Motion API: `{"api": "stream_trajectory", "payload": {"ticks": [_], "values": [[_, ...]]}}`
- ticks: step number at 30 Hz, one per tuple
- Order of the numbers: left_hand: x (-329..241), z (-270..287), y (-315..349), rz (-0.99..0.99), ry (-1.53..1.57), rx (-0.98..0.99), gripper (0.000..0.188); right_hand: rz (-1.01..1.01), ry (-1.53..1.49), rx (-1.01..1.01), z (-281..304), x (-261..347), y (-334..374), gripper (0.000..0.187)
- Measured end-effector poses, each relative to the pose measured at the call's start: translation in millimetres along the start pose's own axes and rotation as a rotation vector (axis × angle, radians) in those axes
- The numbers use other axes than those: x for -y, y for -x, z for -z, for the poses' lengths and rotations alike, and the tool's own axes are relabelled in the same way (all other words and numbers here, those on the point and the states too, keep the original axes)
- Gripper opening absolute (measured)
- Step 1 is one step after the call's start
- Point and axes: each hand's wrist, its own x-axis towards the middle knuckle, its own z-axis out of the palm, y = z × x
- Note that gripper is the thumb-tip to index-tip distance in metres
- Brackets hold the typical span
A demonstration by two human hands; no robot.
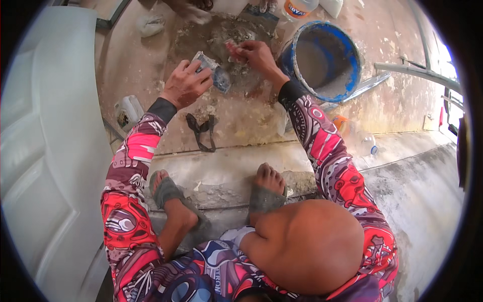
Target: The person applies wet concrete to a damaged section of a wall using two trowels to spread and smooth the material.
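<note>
My left hand (187,83) is closed on a flat bluish-grey piece (215,74) with a pale, crusted edge; its exact kind does not show. Right of it, the fingers of my right hand (260,59) are closed around a small red tool handle (233,49) smeared with grey. The far end of that tool is lost in a pile of wet grey mortar (224,34), which spreads over the stained board (241,121). Both hands are over the near side of the mortar, apart from each other.
A blue bucket (352,65) of greyish contents stands at the right. Bottles (359,143) (301,7), a white jug (129,111) and a black strap (202,132) lie around. A white panelled door (50,151) borders the left. Another person's hand (193,12) and feet show at the far edge.
</note>
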Motion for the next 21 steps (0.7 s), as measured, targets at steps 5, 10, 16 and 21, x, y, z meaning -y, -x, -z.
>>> {"api": "stream_trajectory", "payload": {"ticks": [5,10,16,21], "values": [[5,4,1,0.017,-0.021,-0.04,0.022,0.166,0.4,-0.047,-22,43,35,0.013],[8,10,-11,0.015,-0.057,-0.083,0.017,0.276,0.428,-0.029,-33,47,57,0.015],[3,20,-20,-0.071,-0.08,-0.062,0.012,0.296,0.414,-0.029,-39,46,53,0.015],[1,22,-23,-0.109,-0.029,-0.041,0.01,0.354,0.498,-0.034,-28,14,24,0.016]]}}
